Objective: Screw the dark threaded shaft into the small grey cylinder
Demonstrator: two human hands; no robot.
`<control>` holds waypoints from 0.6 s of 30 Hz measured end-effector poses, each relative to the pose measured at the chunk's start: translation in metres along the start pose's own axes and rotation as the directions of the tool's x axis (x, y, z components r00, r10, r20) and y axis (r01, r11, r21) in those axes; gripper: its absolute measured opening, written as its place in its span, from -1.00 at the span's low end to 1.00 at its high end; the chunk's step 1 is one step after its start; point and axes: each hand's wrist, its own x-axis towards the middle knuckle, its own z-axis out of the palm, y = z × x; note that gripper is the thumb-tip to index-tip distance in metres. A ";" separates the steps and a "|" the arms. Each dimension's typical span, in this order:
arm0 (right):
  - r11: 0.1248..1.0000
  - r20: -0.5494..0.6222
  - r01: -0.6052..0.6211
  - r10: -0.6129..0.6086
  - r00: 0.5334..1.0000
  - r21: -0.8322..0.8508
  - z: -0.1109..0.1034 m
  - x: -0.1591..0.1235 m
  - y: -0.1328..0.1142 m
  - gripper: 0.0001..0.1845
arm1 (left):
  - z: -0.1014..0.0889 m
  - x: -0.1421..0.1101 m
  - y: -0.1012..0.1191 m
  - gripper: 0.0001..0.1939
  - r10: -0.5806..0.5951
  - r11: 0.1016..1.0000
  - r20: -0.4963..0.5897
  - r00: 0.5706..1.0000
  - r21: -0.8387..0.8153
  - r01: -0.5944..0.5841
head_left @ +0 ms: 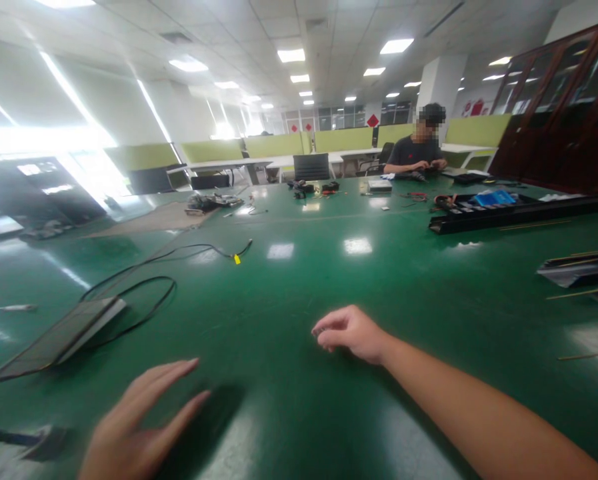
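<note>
My right hand (351, 333) is above the green tabletop (259, 300) near the middle of the view. Its thumb and fingertips are pinched together around something small and dark, too hidden to name. At the lower left, my left hand (143, 420) hovers over the table with thumb and fingers apart, holding nothing. A dark, blurred object (29, 440) lies to the left of that hand. Beyond it rests a flat grey panel-like piece (63, 340), with a black cable (173, 287) looping beside it. The cable carries a yellow tag (237, 259) near its far end.
A long black channel (523, 212) with a blue item (493, 198) on it lies at the right. Thin rods and dark metal parts (579, 268) sit nearer. Across the table a person (413, 153) handles something. Assorted parts (213, 201) lie along the far side.
</note>
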 end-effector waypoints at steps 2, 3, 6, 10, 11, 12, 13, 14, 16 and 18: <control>0.999 0.103 -0.053 0.051 0.993 0.014 0.002 -0.004 -0.003 -0.57 | 0.019 0.011 0.024 -0.51 0.129 0.990 0.104 0.986 -0.066 -0.122; 0.997 0.150 -0.072 0.070 0.986 0.008 0.003 -0.006 -0.005 -0.57 | 0.030 0.020 0.038 -0.52 0.197 0.976 0.125 0.972 -0.115 -0.183; 0.995 0.233 -0.099 0.103 0.967 -0.028 0.004 -0.010 -0.008 -0.56 | 0.062 0.046 0.074 -0.66 0.404 0.897 0.145 0.903 -0.256 -0.360; 0.996 0.273 -0.074 0.087 0.958 -0.055 0.003 -0.010 -0.010 -0.57 | 0.085 0.068 0.104 -0.71 0.530 0.785 0.121 0.839 -0.443 -0.432; 0.996 0.284 -0.064 0.078 0.956 -0.060 0.003 -0.010 -0.010 -0.59 | 0.088 0.069 0.108 -0.74 0.533 0.767 0.114 0.839 -0.483 -0.422; 0.997 0.293 -0.055 0.071 0.954 -0.062 0.003 -0.010 -0.010 -0.60 | 0.090 0.070 0.111 -0.78 0.528 0.754 0.111 0.842 -0.517 -0.404; 0.997 0.298 -0.048 0.063 0.953 -0.057 0.004 -0.009 -0.009 -0.61 | 0.092 0.069 0.114 -0.80 0.517 0.745 0.111 0.849 -0.546 -0.383; 0.998 0.301 -0.046 0.057 0.952 -0.046 0.004 -0.009 -0.008 -0.62 | 0.093 0.068 0.115 -0.81 0.501 0.738 0.110 0.859 -0.573 -0.357; 0.998 0.310 -0.055 0.058 0.949 -0.016 0.005 -0.008 -0.005 -0.62 | 0.092 0.063 0.116 -0.80 0.443 0.731 0.113 0.889 -0.620 -0.285; 0.996 0.319 -0.086 0.082 0.944 -0.003 0.006 -0.008 -0.002 -0.60 | 0.087 0.055 0.111 -0.80 0.351 0.751 0.122 0.929 -0.629 -0.201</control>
